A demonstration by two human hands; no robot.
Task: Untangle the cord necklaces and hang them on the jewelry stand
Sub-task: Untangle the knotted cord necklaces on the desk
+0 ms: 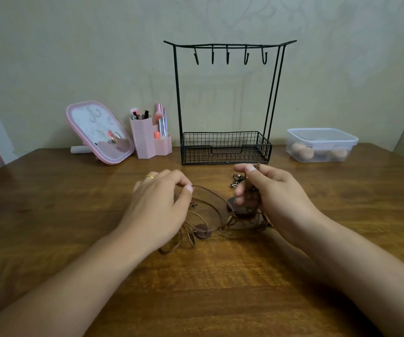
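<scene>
A tangle of brown cord necklaces (210, 215) with round brown pendants lies on the wooden table (220, 288) between my hands. My left hand (159, 200) pinches a cord loop at its fingertips. My right hand (269, 190) holds another cord, thumb and fingers curled around it, above a dark round pendant (242, 210). A second pendant (202, 231) rests on the table lower down. The black wire jewelry stand (225, 98) stands behind, its several hooks bare and its basket base empty.
A pink tilted mirror (99, 132) and a pink holder with brushes (147, 137) stand at the back left. A clear lidded plastic box (321, 144) sits at the back right. A small dark clasp piece (237, 181) lies near my right hand.
</scene>
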